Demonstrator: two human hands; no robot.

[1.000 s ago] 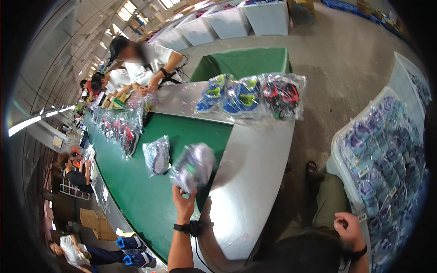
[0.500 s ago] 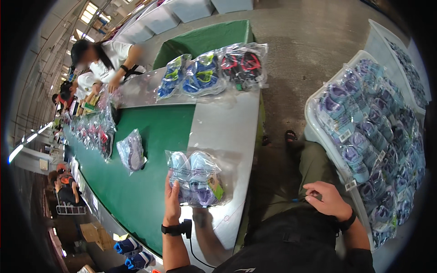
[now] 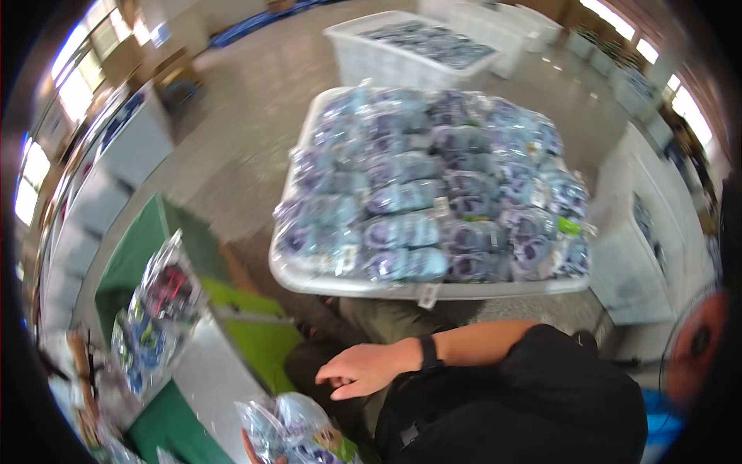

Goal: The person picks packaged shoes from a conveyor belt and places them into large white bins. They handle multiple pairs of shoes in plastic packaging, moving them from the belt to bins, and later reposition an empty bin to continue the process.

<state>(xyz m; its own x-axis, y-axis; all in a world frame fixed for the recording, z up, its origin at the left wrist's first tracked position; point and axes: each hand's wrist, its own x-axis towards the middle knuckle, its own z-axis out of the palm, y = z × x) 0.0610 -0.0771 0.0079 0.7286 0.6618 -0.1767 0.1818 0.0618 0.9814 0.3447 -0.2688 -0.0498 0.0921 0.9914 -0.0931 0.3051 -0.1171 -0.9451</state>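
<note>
A clear plastic bag of light-blue and purple shoes (image 3: 303,421) is at the bottom edge, over the end of the metal table. My left hand (image 3: 259,452) grips its left side; only some fingers show and the rest is cut off by the picture's edge. My right hand (image 3: 362,371) hangs in front of my body, fingers loosely bent with the thumb apart, nothing in it. Beyond it stands a white plastic bin (image 3: 495,291) heaped with rows of similar bagged shoes (image 3: 406,193).
To the left runs the metal table edge (image 3: 212,363) with a green belt (image 3: 174,425). Bagged dark-red and blue shoes (image 3: 158,309) lie on it, beside a green container (image 3: 127,247). More white bins (image 3: 410,54) stand behind and at right (image 3: 634,224). A person's arm (image 3: 81,371) shows at far left.
My view has swung right, from the table to the full bin. The bagged shoes stay in my left hand, now at the picture's bottom. My right hand remains empty.
</note>
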